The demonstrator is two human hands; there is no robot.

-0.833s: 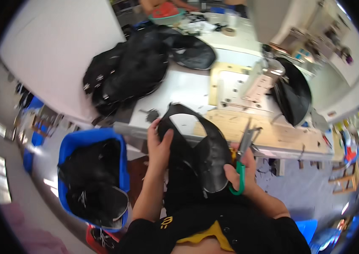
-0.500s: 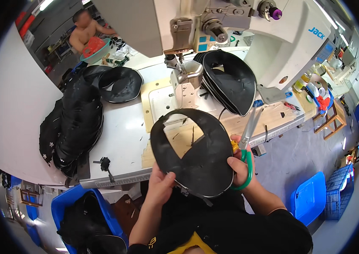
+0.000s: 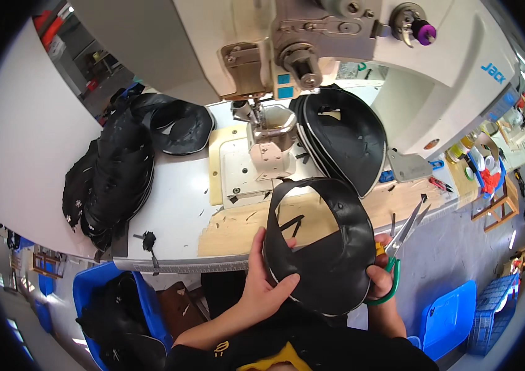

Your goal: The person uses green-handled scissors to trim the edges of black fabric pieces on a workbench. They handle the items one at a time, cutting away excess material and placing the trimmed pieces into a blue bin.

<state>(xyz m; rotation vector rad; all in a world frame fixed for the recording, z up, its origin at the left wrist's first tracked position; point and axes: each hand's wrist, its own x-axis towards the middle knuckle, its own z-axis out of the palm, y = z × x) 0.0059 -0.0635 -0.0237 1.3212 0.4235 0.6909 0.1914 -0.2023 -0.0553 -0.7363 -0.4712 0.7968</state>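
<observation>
A black leather-like shoe upper (image 3: 330, 272), rounded with a large opening and a pale edge, is held over the front of the sewing table. My left hand (image 3: 264, 285) grips its left side, thumb on the face and fingertips showing through the opening. At the right edge, my right hand (image 3: 383, 281) pinches the upper and also carries scissors (image 3: 403, 238) with a green handle loop. Their blades point up and stand slightly apart. Something yellow shows by the fingers. Just beyond the upper is the sewing machine's metal post (image 3: 270, 157).
Stacked black uppers (image 3: 352, 142) lean right of the post. A long black bundle (image 3: 117, 179) and another upper (image 3: 182, 127) lie left. Blue bins (image 3: 151, 303) stand below the table, left and right (image 3: 451, 321). Small red snips (image 3: 440, 184) and dark scraps (image 3: 149, 240) lie on the tabletop.
The upper has moved to the right and turned somewhat in my hands. The scissor blades have parted a little. The view has shifted, and the person at the far left is out of sight.
</observation>
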